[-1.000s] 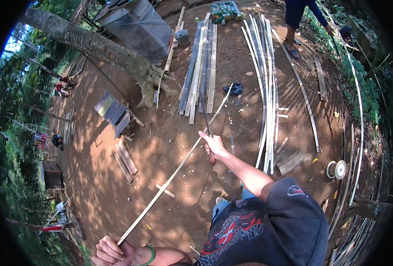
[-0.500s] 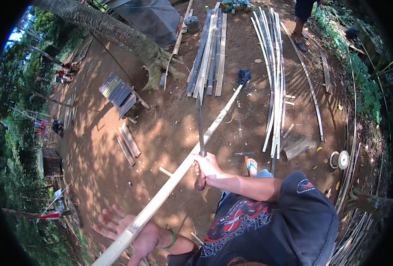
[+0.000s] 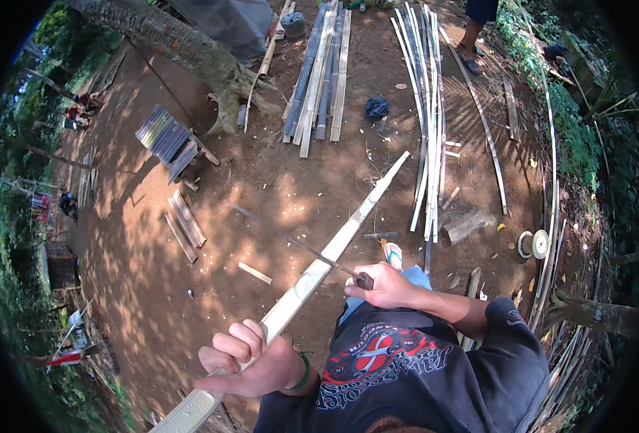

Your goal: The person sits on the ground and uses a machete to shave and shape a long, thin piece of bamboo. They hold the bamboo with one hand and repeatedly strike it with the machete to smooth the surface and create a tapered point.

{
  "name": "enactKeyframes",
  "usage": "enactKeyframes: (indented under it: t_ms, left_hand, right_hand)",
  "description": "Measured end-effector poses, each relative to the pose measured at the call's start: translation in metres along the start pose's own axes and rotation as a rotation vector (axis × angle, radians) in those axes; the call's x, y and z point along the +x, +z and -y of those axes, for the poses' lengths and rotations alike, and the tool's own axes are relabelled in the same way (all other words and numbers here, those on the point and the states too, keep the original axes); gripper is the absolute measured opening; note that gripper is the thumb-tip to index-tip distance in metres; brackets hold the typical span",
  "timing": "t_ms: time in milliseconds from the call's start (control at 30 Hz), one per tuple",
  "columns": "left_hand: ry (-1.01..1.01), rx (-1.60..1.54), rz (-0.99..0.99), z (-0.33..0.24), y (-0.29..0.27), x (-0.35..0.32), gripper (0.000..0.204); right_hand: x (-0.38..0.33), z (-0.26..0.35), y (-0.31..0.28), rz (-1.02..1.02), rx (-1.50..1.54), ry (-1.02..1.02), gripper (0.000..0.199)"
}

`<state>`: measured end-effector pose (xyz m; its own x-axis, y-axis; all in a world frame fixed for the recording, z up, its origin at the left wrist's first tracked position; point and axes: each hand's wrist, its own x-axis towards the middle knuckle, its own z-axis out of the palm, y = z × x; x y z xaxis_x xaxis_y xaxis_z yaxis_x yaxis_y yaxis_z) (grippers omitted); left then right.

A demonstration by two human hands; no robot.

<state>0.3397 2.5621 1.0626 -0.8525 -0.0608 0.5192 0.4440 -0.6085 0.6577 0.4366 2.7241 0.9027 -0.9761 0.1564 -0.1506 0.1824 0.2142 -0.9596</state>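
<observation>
A long pale bamboo strip (image 3: pixel 348 231) runs slantwise from the lower left up toward the middle, narrowing at its far end. My left hand (image 3: pixel 251 359) is wrapped round its near part, thumb along it. In my right hand (image 3: pixel 391 286) is the dark handle of a long machete (image 3: pixel 290 240). The thin, motion-blurred blade points up and left, crossing the strip just ahead of the right hand. Whether the edge touches the strip I cannot tell. My sandalled foot (image 3: pixel 393 254) shows beyond the right hand.
Bundles of bamboo strips (image 3: pixel 427 123) and wider bamboo slats (image 3: pixel 339 79) lie ahead on the dirt. A black plastic bag (image 3: pixel 376 108) sits between them. Left are a low bamboo bench (image 3: pixel 164 137) and a tree trunk (image 3: pixel 160 43). A person's legs (image 3: pixel 472 36) stand far right, a spool (image 3: pixel 541 244) nearer.
My left hand has closed round the strip from open fingers. The machete has swung from pointing ahead to pointing left. The strip's far end has come away from the black bag.
</observation>
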Motion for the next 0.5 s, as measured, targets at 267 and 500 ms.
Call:
enactKeyframes:
  t_ms: [267,500]
  left_hand:
    - [0.062,-0.007,0.047,0.028,0.036,0.004,0.043]
    - [0.132,0.123,-0.040,0.041,0.084,0.003,0.042]
  right_hand:
    - [0.011,-0.020,-0.057,0.003,-0.161,0.180,0.031]
    - [0.003,-0.031,-0.076,0.025,-0.194,0.108,0.031]
